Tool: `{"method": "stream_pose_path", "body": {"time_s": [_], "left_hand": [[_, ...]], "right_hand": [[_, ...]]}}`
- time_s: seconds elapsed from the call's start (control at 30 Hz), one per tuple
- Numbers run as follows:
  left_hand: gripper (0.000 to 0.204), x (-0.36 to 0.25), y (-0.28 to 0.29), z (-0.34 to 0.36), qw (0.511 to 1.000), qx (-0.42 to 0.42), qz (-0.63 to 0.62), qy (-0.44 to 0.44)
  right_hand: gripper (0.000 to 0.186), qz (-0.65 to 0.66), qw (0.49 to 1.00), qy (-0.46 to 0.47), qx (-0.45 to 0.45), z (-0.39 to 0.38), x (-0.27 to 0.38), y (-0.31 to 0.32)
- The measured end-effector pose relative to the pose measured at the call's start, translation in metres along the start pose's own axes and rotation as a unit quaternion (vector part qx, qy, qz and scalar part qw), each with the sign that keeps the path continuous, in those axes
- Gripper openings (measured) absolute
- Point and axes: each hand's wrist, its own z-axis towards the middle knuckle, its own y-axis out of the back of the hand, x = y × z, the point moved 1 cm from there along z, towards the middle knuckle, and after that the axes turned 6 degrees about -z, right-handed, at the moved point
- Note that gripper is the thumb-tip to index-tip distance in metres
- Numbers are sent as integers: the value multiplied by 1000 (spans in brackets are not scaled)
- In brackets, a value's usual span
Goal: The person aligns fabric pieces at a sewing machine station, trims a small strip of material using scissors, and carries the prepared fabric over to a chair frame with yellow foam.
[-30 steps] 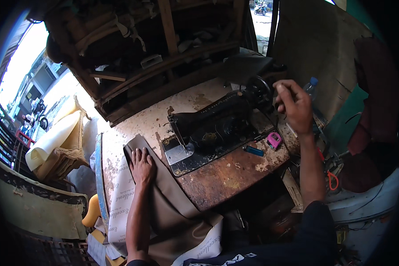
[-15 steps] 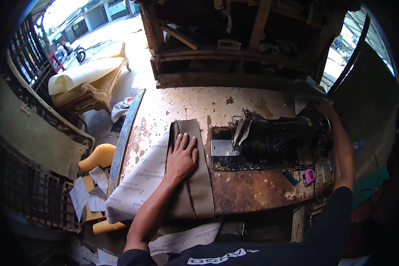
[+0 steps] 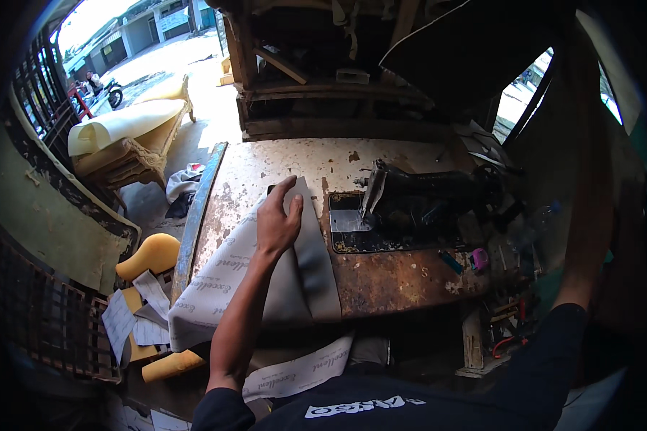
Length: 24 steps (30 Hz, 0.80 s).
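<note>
My left hand [image 3: 279,219] lies on the folded grey-brown material [image 3: 313,287], whose pale printed backing [image 3: 212,287] shows at the left; its fingers are slightly bent, thumb apart. The black sewing machine [image 3: 428,208] stands on the worn tabletop [image 3: 402,280] right of that hand. My right arm [image 3: 586,244] reaches up at the far right to a large dark sheet [image 3: 474,50] raised above the table; the fingers of that hand are lost in shadow. A pink tape measure [image 3: 479,260] and a small blue object [image 3: 451,262] lie by the machine.
A wooden furniture frame [image 3: 302,93] stands behind the table. Left are a chair with cream foam [image 3: 122,126], yellow foam pieces [image 3: 147,255], cloth [image 3: 183,183] and a metal grille [image 3: 36,93]. A plastic bottle [image 3: 546,223] and tools [image 3: 510,330] are at the right; a street shows beyond.
My view has turned left. My right arm has swung up from beside the machine, and a dark sheet is now raised high. My left hand has shifted up the folded material.
</note>
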Motion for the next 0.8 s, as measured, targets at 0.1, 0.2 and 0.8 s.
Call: {"method": "stream_pose_path", "body": {"time_s": [0.1,0.2,0.8], "left_hand": [[85,-71,21,15,987,-17,-149,-56],[125,-123,64,14,977,14,-174,-120],[117,-209,57,-56,947,-10,112,-300]], "right_hand": [[65,293,949,-114,-1,-9,60,-23],[58,546,828,-109,60,-23,127,-74],[49,814,522,-174,185,-177,379,-284]]}}
